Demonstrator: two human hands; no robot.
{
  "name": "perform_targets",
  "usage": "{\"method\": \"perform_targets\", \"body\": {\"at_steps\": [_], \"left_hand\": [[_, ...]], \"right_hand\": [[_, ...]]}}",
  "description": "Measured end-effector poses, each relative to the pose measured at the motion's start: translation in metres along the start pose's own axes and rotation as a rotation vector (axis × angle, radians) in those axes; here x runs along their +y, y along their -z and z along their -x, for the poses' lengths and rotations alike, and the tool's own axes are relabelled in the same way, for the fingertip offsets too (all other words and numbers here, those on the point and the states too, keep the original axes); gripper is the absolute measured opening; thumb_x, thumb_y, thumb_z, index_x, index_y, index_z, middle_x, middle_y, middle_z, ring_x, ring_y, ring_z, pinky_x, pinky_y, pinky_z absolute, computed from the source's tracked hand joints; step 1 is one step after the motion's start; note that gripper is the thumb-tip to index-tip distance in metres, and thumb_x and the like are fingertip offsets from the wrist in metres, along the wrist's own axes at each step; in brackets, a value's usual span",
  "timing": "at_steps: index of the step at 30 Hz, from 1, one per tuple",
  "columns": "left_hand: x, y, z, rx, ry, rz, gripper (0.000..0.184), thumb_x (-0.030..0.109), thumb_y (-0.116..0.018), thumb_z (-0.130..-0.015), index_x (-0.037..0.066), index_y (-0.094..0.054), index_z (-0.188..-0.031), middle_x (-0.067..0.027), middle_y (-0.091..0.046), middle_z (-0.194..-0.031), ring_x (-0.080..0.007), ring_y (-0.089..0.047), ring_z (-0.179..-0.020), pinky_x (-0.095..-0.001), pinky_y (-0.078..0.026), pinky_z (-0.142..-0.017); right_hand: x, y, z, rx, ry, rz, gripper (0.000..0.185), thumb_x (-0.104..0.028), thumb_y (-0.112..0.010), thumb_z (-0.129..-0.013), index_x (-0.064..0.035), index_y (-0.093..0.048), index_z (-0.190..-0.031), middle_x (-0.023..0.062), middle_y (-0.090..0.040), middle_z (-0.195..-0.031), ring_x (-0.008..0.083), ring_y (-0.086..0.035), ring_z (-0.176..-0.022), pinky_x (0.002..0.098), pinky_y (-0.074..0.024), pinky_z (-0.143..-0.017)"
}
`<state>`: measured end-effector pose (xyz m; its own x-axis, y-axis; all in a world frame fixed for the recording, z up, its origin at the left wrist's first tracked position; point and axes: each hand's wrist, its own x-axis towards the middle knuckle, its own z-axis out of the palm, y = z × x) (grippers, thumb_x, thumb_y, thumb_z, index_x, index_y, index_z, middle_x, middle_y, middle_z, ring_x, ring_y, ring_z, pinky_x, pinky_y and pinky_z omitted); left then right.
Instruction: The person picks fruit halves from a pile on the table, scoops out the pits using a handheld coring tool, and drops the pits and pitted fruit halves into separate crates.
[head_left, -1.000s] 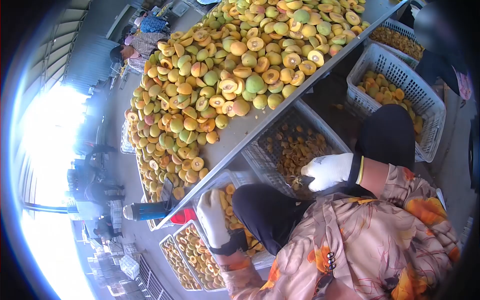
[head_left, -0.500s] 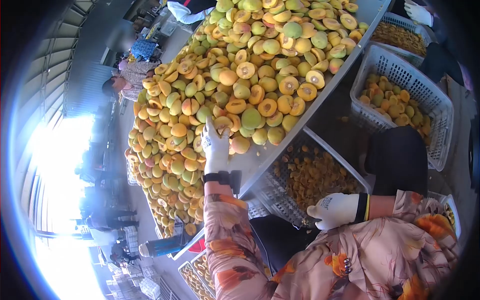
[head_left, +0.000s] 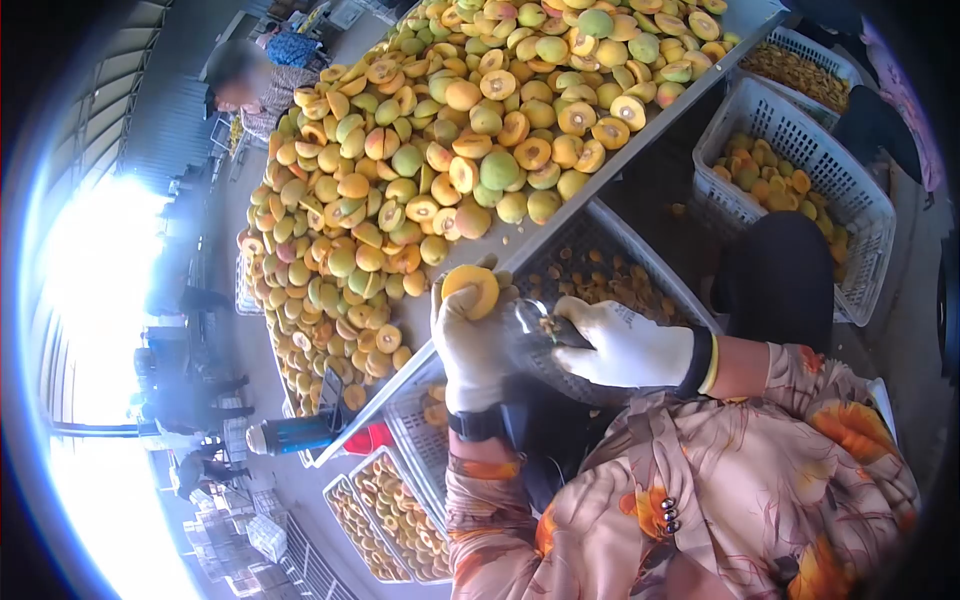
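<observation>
1. Gripping a cut fruit half (head_left: 480,281), the gloved left hand (head_left: 466,345) holds it above the tabletop's near edge, yellow face showing, thumb pressed over it.
2. Wrapped around a small dark-handled tool (head_left: 534,318), the gloved right hand (head_left: 632,345) is closed too; the tool's shiny end points toward the left hand and is partly blurred.
3. Grey and smooth, the tabletop (head_left: 495,243) shows a bare strip along its near edge, with a few crumbs on it.
4. Behind that strip, a heap of fruit halves (head_left: 400,170), yellow, orange and green, spreads to the far edge.
5. At the near left corner lies a blue flask (head_left: 300,435).
6. Below the near edge sits a scrap crate (head_left: 655,262); farther right, a pale lattice crate (head_left: 820,145) holds more fruit.
7. Past the left corner, two trays (head_left: 380,528) of halves rest on the floor.
8. Beyond the far edge is another person (head_left: 262,100), before a blue-grey corrugated wall (head_left: 190,110).
9. Ribbed roofing (head_left: 100,75) curves overhead; strong daylight washes out the room's left side.
</observation>
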<state>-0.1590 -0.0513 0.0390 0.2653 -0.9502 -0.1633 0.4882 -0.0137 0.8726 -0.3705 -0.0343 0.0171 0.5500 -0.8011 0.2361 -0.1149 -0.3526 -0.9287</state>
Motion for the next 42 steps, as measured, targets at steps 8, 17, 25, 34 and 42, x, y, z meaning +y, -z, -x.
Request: {"method": "perform_targets", "body": {"at_steps": [8, 17, 25, 34, 42], "left_hand": [[-0.01, -0.028, 0.104, -0.013, -0.217, -0.051, 0.063, 0.048, -0.057, -0.103, 0.0, -0.046, -0.143, -0.0158, -0.065, -0.116, -0.0228, -0.065, -0.099, -0.0371, -0.054, -0.088], [-0.007, -0.034, 0.135, 0.207, -0.498, -0.288, 0.049, 0.04, -0.047, -0.11, -0.004, -0.061, -0.123, -0.0157, -0.07, -0.1, -0.0198, -0.065, -0.083, -0.0326, -0.056, -0.079], [0.005, -0.033, 0.137, 0.142, -0.465, -0.28, 0.043, 0.035, -0.049, -0.109, -0.004, -0.064, -0.119, -0.0155, -0.071, -0.094, -0.0185, -0.065, -0.081, -0.0293, -0.054, -0.076], [-0.016, -0.04, 0.123, 0.242, -0.587, -0.318, 0.042, 0.035, -0.05, -0.108, -0.003, -0.062, -0.122, -0.0156, -0.071, -0.094, -0.0183, -0.064, -0.079, -0.0297, -0.053, -0.073], [-0.002, -0.035, 0.118, -0.004, -0.327, -0.255, 0.052, 0.046, -0.05, -0.105, -0.003, -0.064, -0.113, -0.0156, -0.07, -0.089, -0.0203, -0.064, -0.073, -0.0322, -0.053, -0.07]], "right_hand": [[-0.037, -0.03, 0.025, 0.006, 0.084, 0.075, 0.026, -0.021, -0.058, -0.1, -0.0004, -0.057, -0.116, 0.0237, -0.069, -0.09, 0.0421, -0.069, -0.079, 0.0495, -0.0525, -0.068], [-0.06, -0.042, 0.041, -0.086, 0.112, 0.041, 0.036, -0.019, -0.065, -0.094, 0.0043, -0.058, -0.12, 0.0294, -0.07, -0.095, 0.0447, -0.07, -0.085, 0.0471, -0.0561, -0.072], [-0.072, -0.028, 0.034, -0.311, -0.006, -0.088, 0.039, -0.017, -0.071, -0.088, 0.0068, -0.06, -0.117, 0.0266, -0.072, -0.104, 0.035, -0.073, -0.1, 0.042, -0.0559, -0.083], [-0.057, -0.019, 0.024, -0.364, -0.019, -0.036, 0.038, -0.02, -0.07, -0.087, 0.0077, -0.064, -0.112, 0.024, -0.073, -0.093, 0.0319, -0.074, -0.088, 0.0419, -0.057, -0.077], [-0.074, 0.006, 0.018, -0.614, -0.343, -0.202, 0.026, -0.02, -0.067, -0.09, 0.0035, -0.061, -0.099, 0.0065, -0.064, -0.068, 0.0152, -0.061, -0.055, 0.0304, -0.0479, -0.051]]}}
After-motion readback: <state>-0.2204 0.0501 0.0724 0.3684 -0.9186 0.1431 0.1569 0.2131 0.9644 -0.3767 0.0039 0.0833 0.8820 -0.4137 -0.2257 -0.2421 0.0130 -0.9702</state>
